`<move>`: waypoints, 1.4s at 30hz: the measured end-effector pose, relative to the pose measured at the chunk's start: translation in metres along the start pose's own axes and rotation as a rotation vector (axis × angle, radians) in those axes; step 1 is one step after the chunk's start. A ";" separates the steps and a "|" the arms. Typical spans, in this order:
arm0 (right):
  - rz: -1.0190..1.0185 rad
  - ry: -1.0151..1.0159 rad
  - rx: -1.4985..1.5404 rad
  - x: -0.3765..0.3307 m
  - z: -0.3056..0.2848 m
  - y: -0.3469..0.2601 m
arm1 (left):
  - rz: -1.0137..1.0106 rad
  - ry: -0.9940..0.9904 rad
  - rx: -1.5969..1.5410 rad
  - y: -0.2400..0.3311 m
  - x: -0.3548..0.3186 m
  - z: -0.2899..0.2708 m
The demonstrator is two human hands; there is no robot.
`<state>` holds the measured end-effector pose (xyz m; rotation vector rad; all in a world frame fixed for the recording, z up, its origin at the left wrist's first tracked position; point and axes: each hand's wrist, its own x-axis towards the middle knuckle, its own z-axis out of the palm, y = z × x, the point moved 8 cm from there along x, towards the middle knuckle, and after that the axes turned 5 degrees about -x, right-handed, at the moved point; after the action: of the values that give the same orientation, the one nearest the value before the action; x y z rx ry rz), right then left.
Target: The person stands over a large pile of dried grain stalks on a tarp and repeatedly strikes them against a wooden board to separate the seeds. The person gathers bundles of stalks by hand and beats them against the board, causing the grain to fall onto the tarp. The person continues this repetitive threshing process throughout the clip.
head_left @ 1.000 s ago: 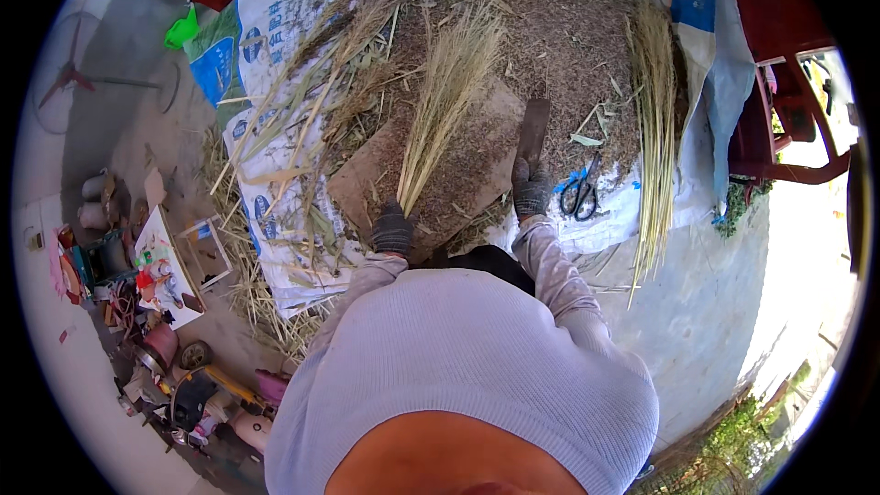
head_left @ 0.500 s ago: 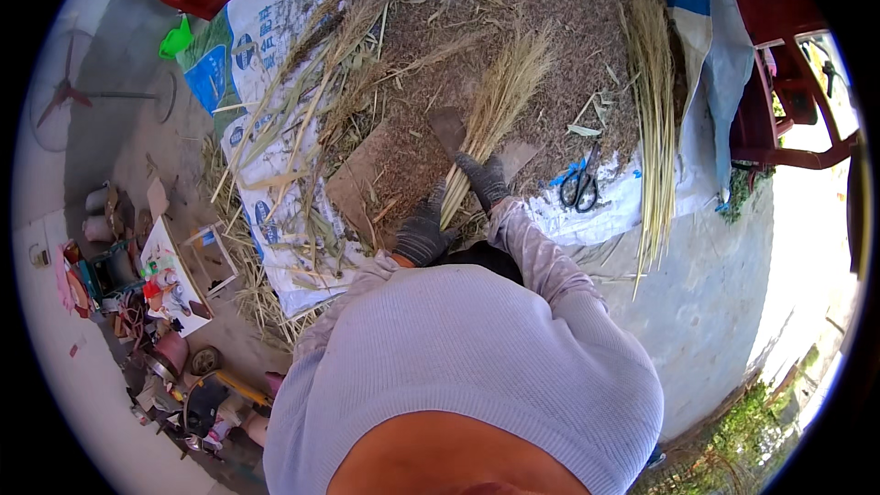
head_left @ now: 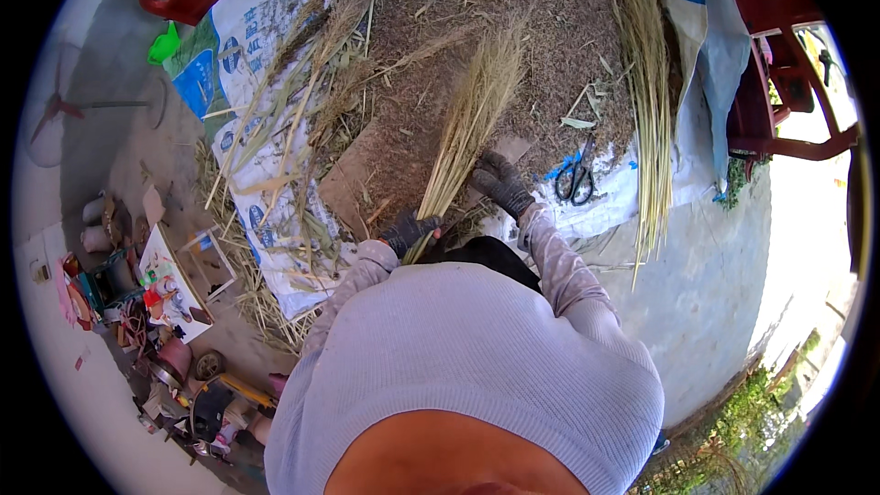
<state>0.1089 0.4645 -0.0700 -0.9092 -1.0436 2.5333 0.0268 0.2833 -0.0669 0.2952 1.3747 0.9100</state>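
Observation:
A bundle of pale dry stalks with feathery seed heads point(head_left: 472, 105) leans up and away from me over a seed-strewn brown board point(head_left: 353, 170). My left hand point(head_left: 408, 231), in a dark striped glove, is closed around its lower stalk ends. Just right of the bundle, my right hand point(head_left: 502, 183), gloved alike, rests low over the board with its fingers stretched toward the stalks, apparently apart from them. Black-handled scissors point(head_left: 575, 181) lie to the right of that hand on the white sheet. Part of the board is hidden beneath the bundle.
Another bundle of stalks point(head_left: 651, 128) lies along the right side of the sheet point(head_left: 610, 202). Loose stalks and leaves point(head_left: 293, 147) spread over the left. Seed chaff point(head_left: 568, 37) covers the middle. Red chairs point(head_left: 788, 110) stand at the far edges; assorted clutter point(head_left: 174, 312) sits at left.
The bundle has shifted left and turned more upright. My right hand has come off the stalks to the right, while my left hand has moved slightly left with the stalk ends.

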 end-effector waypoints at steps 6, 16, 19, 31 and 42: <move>-0.274 0.524 -0.696 -0.062 -0.058 -0.048 | -0.141 0.084 0.101 -0.024 0.000 -0.019; -0.159 -0.282 -1.735 -0.021 0.013 0.042 | -0.285 0.263 0.034 -0.069 0.016 -0.057; -0.093 -0.043 -1.728 0.029 -0.017 0.004 | -0.313 0.250 0.002 -0.084 0.007 -0.066; -0.163 -0.429 -1.881 0.000 0.020 0.021 | -0.427 0.108 -0.410 -0.100 0.005 -0.050; -0.314 -0.149 -1.794 0.028 0.018 -0.040 | -0.400 -0.091 -0.609 -0.097 -0.003 -0.017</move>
<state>0.0762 0.4960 -0.0444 -0.6071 -3.1132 0.8420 0.0482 0.2131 -0.1333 -0.3870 0.9649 0.9150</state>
